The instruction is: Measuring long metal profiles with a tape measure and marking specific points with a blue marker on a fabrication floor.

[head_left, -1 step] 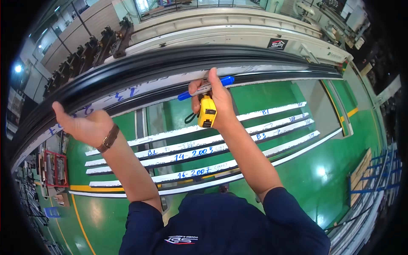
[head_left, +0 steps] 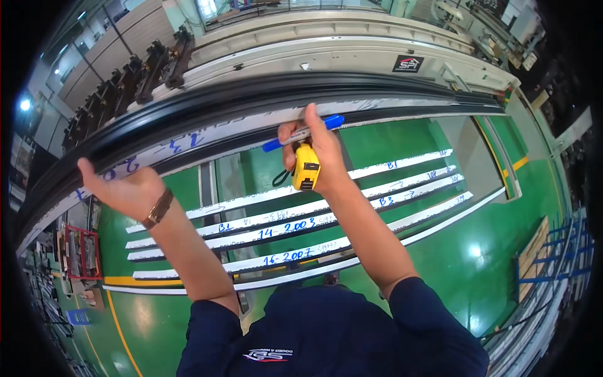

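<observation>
A long black profile (head_left: 264,92) with a white film strip along its near face spans the view before me, blue handwriting on the film. My left hand (head_left: 132,191) grips its left part, thumb up at the near side and fingers tucked under it, partly hidden. Farther right, my right hand (head_left: 328,157) holds a blue-capped marker (head_left: 335,122) crosswise and a yellow tape measure (head_left: 306,168) with a black wrist loop. The right thumb points up against the film strip. Whether its hidden fingers also bear the profile I cannot tell.
Several white-faced profiles (head_left: 292,227) with blue writing lie side by side below my hands, above a green floor (head_left: 452,276). A long pale machine (head_left: 339,60) runs behind. Blue racking (head_left: 556,254) stands at right, a red cart (head_left: 81,251) at left.
The long black profile has dipped slightly toward me, and my left hand has lowered a little with it. My right hand keeps its hold on the marker and tape measure.
</observation>
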`<state>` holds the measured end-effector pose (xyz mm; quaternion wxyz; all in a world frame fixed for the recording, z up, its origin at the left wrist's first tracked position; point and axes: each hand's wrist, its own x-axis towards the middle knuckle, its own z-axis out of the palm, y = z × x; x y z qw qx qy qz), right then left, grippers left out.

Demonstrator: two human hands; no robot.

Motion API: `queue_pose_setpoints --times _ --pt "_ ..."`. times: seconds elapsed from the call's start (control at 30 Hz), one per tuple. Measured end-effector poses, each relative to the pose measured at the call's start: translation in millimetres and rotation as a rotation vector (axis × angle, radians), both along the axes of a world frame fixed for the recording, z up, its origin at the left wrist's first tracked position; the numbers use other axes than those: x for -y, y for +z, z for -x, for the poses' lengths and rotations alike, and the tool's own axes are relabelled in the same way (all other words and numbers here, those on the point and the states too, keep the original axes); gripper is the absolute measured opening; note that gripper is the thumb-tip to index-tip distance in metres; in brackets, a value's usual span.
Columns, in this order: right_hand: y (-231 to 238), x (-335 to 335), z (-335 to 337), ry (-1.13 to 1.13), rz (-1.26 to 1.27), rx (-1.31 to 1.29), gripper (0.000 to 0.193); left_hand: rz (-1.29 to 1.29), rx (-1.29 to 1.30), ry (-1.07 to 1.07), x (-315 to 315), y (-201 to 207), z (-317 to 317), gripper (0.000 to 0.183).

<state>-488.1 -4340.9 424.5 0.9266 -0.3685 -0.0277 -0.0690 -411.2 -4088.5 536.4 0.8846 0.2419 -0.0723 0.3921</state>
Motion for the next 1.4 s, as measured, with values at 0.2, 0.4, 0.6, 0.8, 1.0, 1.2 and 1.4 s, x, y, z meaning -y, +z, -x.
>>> queue_pose_setpoints --times 0.2,0.4,0.6,0.8,1.0,1.2,1.4 --pt "-56 -11 -28 -0.07 -0.122 -0.229 0.047 -0.173 -0.438 -0.206 -204 -100 -137 0.038" --pt "-157 19 -62 -0.046 -0.15 -0.511 0.036 -0.084 -0.778 -0.32 -260 -283 -237 0.028" --pt "-250 77 -78 -0.115 -0.205 -0.781 0.05 0.185 -1.024 -0.579 -193 -440 -261 0.031" --pt "-318 115 -98 -0.166 -0.259 -0.875 0.043 0.202 -1.288 -0.54 -146 -545 -275 0.034" --pt "-356 157 -102 -0.287 -0.258 -1.0 0.045 0.282 -1.499 -0.497 -74 -582 -270 0.027" --pt "-384 183 -95 -0.368 -0.248 -1.066 0.043 0.112 -1.689 -0.387 -32 -615 -252 0.025" --pt "-387 185 -105 -0.431 -0.225 -1.106 0.045 0.157 -1.612 -0.405 -40 -639 -251 0.029"
